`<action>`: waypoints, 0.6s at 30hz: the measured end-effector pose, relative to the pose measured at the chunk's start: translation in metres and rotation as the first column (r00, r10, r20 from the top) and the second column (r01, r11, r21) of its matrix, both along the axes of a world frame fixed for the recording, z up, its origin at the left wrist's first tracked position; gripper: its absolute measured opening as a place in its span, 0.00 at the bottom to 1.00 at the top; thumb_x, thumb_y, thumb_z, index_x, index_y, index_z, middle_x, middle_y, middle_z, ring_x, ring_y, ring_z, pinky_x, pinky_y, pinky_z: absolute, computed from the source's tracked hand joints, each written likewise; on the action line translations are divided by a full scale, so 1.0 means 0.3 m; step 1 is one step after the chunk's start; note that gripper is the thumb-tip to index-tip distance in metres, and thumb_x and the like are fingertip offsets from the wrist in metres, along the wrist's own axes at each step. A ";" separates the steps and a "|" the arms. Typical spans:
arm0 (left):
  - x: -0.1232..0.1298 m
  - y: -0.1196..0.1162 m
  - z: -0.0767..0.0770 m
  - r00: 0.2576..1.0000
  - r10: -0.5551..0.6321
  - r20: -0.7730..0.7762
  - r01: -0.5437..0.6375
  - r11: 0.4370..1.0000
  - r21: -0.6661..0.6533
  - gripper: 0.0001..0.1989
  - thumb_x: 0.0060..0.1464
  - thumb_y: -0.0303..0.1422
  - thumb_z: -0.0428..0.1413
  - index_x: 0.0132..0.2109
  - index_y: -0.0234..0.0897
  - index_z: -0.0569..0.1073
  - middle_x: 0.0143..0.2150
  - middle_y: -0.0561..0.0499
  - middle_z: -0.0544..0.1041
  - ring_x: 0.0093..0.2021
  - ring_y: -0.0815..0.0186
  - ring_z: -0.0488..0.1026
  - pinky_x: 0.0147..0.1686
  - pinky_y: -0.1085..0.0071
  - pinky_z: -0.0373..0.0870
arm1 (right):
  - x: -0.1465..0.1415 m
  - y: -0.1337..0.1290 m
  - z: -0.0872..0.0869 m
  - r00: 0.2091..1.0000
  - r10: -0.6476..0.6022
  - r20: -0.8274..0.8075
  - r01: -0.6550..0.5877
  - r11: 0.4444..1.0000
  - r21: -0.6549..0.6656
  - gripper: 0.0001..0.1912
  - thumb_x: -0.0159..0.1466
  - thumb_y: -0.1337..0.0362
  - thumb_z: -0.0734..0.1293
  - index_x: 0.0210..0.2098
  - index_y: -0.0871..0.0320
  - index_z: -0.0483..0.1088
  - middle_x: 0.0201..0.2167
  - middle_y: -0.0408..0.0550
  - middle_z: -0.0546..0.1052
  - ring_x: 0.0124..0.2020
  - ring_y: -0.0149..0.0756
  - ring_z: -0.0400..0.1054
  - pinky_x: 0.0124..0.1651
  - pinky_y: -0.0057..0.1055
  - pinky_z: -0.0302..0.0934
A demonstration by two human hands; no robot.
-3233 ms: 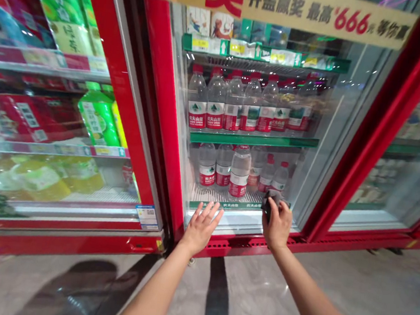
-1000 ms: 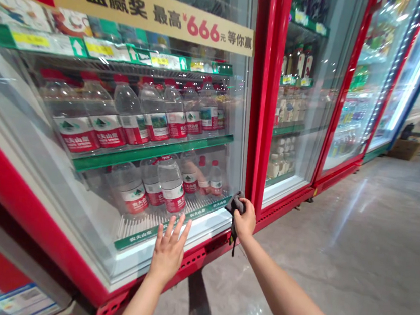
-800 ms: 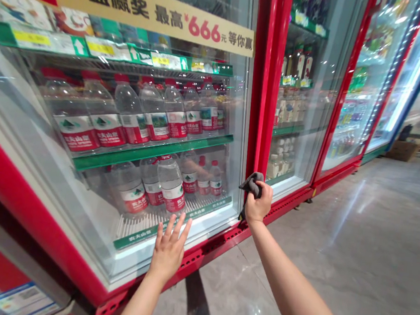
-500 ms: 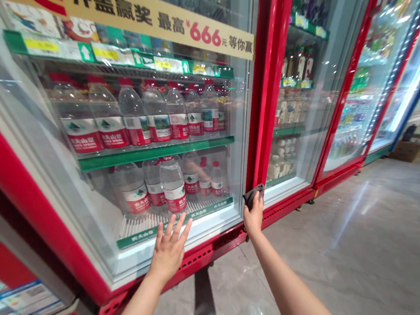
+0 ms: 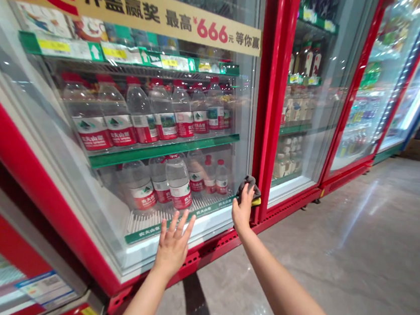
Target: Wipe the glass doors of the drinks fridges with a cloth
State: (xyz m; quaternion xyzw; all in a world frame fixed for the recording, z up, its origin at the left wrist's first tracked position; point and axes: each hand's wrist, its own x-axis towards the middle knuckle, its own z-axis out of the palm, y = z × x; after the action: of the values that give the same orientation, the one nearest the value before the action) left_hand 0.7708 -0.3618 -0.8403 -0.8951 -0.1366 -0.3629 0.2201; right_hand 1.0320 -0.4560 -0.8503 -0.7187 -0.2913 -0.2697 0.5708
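My left hand (image 5: 172, 247) lies with spread fingers against the lower edge of the glass door (image 5: 201, 230) of a red-framed fridge, holding nothing. My right hand (image 5: 243, 207) presses a dark grey cloth (image 5: 248, 183) with a yellow part against the door's lower right corner, by the red frame (image 5: 269, 134). Behind the glass, large water bottles (image 5: 125, 122) with red caps stand on a green-edged shelf, and more bottles (image 5: 180, 184) stand on the bottom shelf.
More red-framed fridges (image 5: 313, 113) run off to the right over a shiny grey floor (image 5: 335, 252). A cardboard box (image 5: 419, 149) sits far right. A red cabinet with a label (image 5: 47, 288) is at the lower left. A yellow banner (image 5: 136, 7) crosses the door.
My right hand and the cloth have moved left, from the red frame onto the door's corner, and yellow now shows on the cloth. The view has shifted slightly; my left hand remains spread.
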 end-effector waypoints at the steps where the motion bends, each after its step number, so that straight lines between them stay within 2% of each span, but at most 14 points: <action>1: 0.000 0.001 -0.002 1.000 -0.008 0.009 0.008 1.000 0.012 0.46 0.53 0.25 0.58 0.74 0.45 0.49 0.76 0.47 0.50 0.77 0.55 0.35 0.74 0.47 0.29 | -0.004 0.002 0.012 0.999 0.031 0.030 -0.031 1.000 -0.004 0.43 0.65 0.69 0.58 0.75 0.50 0.35 0.77 0.53 0.38 0.76 0.54 0.33 0.69 0.62 0.48; 3: -0.003 0.002 -0.003 1.000 -0.021 0.000 0.021 0.999 0.026 0.45 0.53 0.26 0.58 0.74 0.44 0.50 0.76 0.47 0.51 0.77 0.55 0.34 0.74 0.48 0.29 | -0.009 -0.006 0.023 0.988 0.099 0.119 -0.092 0.994 -0.062 0.41 0.67 0.66 0.58 0.75 0.47 0.37 0.77 0.50 0.40 0.76 0.50 0.36 0.70 0.57 0.49; 5: -0.010 0.003 0.000 0.999 -0.019 -0.025 0.020 1.000 0.020 0.44 0.53 0.26 0.58 0.74 0.43 0.51 0.76 0.47 0.52 0.77 0.55 0.34 0.74 0.48 0.29 | -0.015 -0.024 -0.003 0.977 0.132 0.169 -0.111 0.986 -0.125 0.39 0.68 0.67 0.57 0.75 0.44 0.41 0.77 0.47 0.41 0.76 0.46 0.39 0.70 0.51 0.51; 7: -0.016 0.004 0.006 0.999 -0.006 -0.032 0.007 1.000 0.011 0.44 0.53 0.25 0.58 0.74 0.43 0.52 0.76 0.46 0.52 0.77 0.55 0.34 0.74 0.48 0.29 | -0.016 -0.037 -0.056 0.988 0.091 0.127 -0.076 0.990 -0.119 0.38 0.68 0.68 0.57 0.74 0.43 0.42 0.77 0.47 0.42 0.75 0.45 0.42 0.69 0.49 0.54; 10: -0.022 0.005 0.012 1.000 0.013 -0.023 -0.013 1.000 0.002 0.43 0.53 0.25 0.58 0.74 0.43 0.53 0.76 0.47 0.50 0.77 0.55 0.35 0.74 0.48 0.29 | 0.004 -0.022 -0.105 1.000 -0.012 0.010 0.012 0.999 -0.038 0.39 0.70 0.67 0.54 0.75 0.47 0.33 0.77 0.54 0.36 0.76 0.49 0.38 0.67 0.54 0.56; 12: -0.024 0.005 0.012 1.000 0.017 -0.015 -0.017 1.000 0.002 0.43 0.54 0.25 0.58 0.74 0.44 0.52 0.76 0.47 0.50 0.77 0.55 0.35 0.74 0.48 0.30 | 0.020 0.006 -0.084 0.999 -0.040 -0.019 0.040 0.999 -0.006 0.39 0.71 0.66 0.52 0.75 0.49 0.28 0.77 0.57 0.31 0.76 0.51 0.33 0.67 0.58 0.54; 14: -0.027 0.007 0.009 1.000 0.017 -0.016 -0.017 1.000 0.005 0.44 0.54 0.25 0.58 0.74 0.44 0.51 0.76 0.48 0.50 0.77 0.55 0.35 0.74 0.48 0.30 | 0.017 0.031 -0.040 1.000 -0.031 -0.005 0.031 0.999 -0.011 0.38 0.71 0.65 0.53 0.75 0.48 0.29 0.77 0.54 0.30 0.76 0.50 0.30 0.68 0.59 0.52; 16: -0.032 0.011 0.004 0.999 0.015 -0.028 -0.015 1.000 0.007 0.44 0.54 0.26 0.58 0.74 0.44 0.51 0.76 0.47 0.49 0.77 0.54 0.35 0.74 0.48 0.30 | -0.013 0.036 -0.014 0.996 0.028 0.080 -0.023 0.998 -0.065 0.39 0.70 0.67 0.55 0.75 0.46 0.34 0.77 0.50 0.31 0.76 0.50 0.28 0.69 0.58 0.50; 18: -0.037 0.016 -0.001 0.999 0.014 -0.044 -0.014 1.000 0.007 0.44 0.53 0.26 0.58 0.74 0.44 0.50 0.76 0.47 0.49 0.77 0.54 0.35 0.74 0.47 0.30 | -0.055 0.015 -0.032 0.967 0.133 0.217 -0.097 0.981 -0.169 0.41 0.67 0.71 0.56 0.75 0.44 0.38 0.77 0.47 0.32 0.76 0.50 0.28 0.70 0.58 0.51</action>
State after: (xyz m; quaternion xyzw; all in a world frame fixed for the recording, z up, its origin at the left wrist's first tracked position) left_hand 0.7597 -0.3571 -0.8407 -0.9012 -0.1369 -0.3419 0.2287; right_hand 1.0156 -0.4516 -0.8600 -0.7077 -0.4162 -0.2929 0.4901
